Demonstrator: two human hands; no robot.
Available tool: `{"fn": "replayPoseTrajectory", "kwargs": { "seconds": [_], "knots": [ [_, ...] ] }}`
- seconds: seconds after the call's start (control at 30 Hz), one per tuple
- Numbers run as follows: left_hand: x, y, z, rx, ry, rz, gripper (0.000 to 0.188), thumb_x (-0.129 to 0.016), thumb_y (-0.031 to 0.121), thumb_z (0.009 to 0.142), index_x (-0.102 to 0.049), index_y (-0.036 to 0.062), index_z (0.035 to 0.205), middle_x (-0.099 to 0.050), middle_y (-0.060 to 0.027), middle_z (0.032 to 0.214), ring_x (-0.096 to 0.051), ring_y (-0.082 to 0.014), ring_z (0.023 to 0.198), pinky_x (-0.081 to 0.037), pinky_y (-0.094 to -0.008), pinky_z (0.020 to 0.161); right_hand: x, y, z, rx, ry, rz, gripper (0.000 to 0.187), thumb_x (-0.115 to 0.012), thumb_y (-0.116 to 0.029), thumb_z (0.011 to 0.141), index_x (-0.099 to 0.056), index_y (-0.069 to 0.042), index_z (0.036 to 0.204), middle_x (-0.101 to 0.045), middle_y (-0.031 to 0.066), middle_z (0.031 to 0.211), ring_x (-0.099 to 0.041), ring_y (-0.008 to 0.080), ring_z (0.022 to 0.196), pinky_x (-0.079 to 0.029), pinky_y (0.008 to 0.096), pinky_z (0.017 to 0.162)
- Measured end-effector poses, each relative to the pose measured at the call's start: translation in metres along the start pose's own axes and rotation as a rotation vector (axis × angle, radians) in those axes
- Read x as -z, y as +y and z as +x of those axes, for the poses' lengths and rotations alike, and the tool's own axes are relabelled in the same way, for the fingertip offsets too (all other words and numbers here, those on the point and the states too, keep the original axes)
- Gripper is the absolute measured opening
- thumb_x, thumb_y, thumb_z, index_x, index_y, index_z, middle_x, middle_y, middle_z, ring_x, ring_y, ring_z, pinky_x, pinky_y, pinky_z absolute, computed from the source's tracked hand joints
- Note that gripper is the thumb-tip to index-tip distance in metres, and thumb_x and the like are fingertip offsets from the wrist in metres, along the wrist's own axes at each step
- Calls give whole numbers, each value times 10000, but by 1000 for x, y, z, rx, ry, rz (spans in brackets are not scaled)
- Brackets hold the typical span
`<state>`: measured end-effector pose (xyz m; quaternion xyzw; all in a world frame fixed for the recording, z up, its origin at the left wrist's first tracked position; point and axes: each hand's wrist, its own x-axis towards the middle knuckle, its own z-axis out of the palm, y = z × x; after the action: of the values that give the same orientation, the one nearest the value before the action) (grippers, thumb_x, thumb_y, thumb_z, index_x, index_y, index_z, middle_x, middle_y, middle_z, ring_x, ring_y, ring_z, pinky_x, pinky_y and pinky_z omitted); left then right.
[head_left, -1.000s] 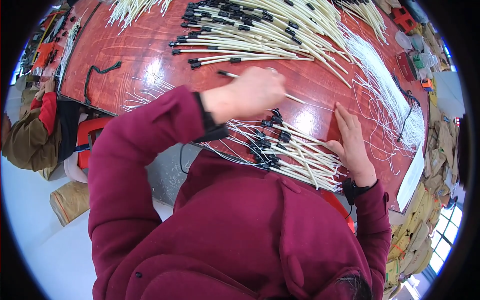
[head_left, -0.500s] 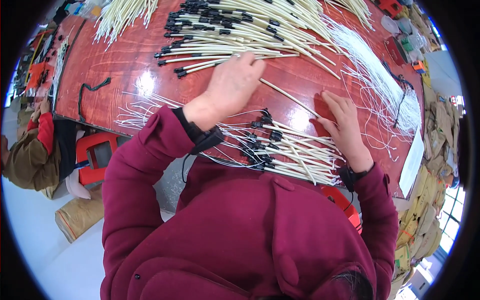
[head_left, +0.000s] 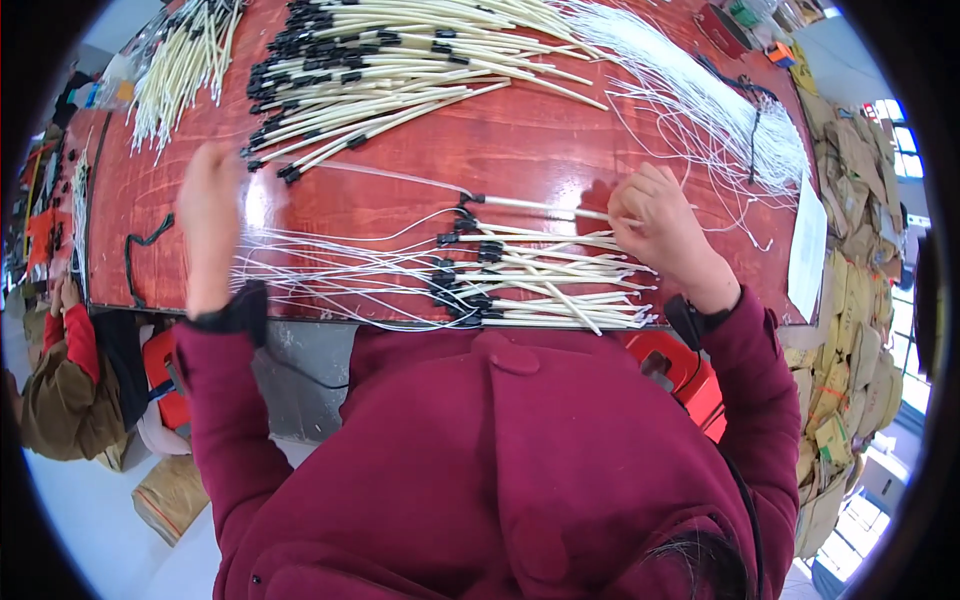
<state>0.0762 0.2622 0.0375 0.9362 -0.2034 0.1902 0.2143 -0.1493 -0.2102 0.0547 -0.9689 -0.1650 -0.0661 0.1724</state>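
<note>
My right hand [head_left: 650,215] is closed around the far end of a thin cream tube [head_left: 545,208] with a black end piece. A taut white cord [head_left: 385,175] runs left from that black end to my left hand [head_left: 210,195]. Motion smears my left hand's fingers, but they look closed on the cord. Just below lies a bundle of similar cream tubes [head_left: 555,285], their black ends [head_left: 445,285] to the left and loose white cords [head_left: 330,268] trailing from them.
Beyond my hands lie a big pile of black-ended cream tubes [head_left: 400,65] and a smaller bunch [head_left: 190,75]. At right are a tied hank of white cords [head_left: 700,100] and a paper sheet [head_left: 808,250]. A dark tie [head_left: 148,243] is at left. Another person [head_left: 75,385] sits beyond.
My left hand has swept left and drawn the white cord out straight. The tube between my hands now lies nearly level, with its black end showing. The view has shifted too.
</note>
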Motion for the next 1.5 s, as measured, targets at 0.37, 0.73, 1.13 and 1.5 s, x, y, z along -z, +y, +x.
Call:
{"fn": "replayPoseTrajectory", "kwargs": {
  "seconds": [0.37, 0.73, 1.13, 1.5],
  "knots": [
    [56, -42, -72, -43, 15, 264, 225, -691, 158, 965, -661, -21, 1098, -685, -160, 1092, -650, -317, 1043, -503, -376, 896, 24, 12, -38, -70, -59, 229, 308, -718, -173, 880, -677, -30, 1149, -670, 117, 1238, -588, 310, 1152, -421, 381, 1015],
    [-55, 196, 28, -567, -502, -449, 195, -701, 155, 903, -670, 0, 1018, -670, -156, 1000, -655, -340, 960, -525, -420, 847, -4, 35, -13, -311, -177, -296, 528, -647, -260, 954, -563, 73, 1356, -531, 194, 1463, -481, 366, 1316, -380, 452, 1125],
    [-183, 303, 24, -878, -516, -350, 152, -652, 125, 862, -621, 46, 988, -625, -141, 1034, -646, -346, 1000, -544, -463, 789, -1, -1, -37, -303, -195, -128, 602, -607, -277, 963, -490, 93, 1424, -480, 186, 1514, -459, 373, 1332, -355, 457, 1146],
    [-87, 172, 10, -514, -472, -128, 80, -631, 81, 892, -584, 31, 933, -643, -172, 864, -644, -410, 846, -502, -513, 718, -12, 15, -40, -201, -181, -95, 840, -531, -552, 967, -413, 97, 1488, -370, 187, 1601, -379, 407, 1398, -311, 483, 1186]
  ]
}}
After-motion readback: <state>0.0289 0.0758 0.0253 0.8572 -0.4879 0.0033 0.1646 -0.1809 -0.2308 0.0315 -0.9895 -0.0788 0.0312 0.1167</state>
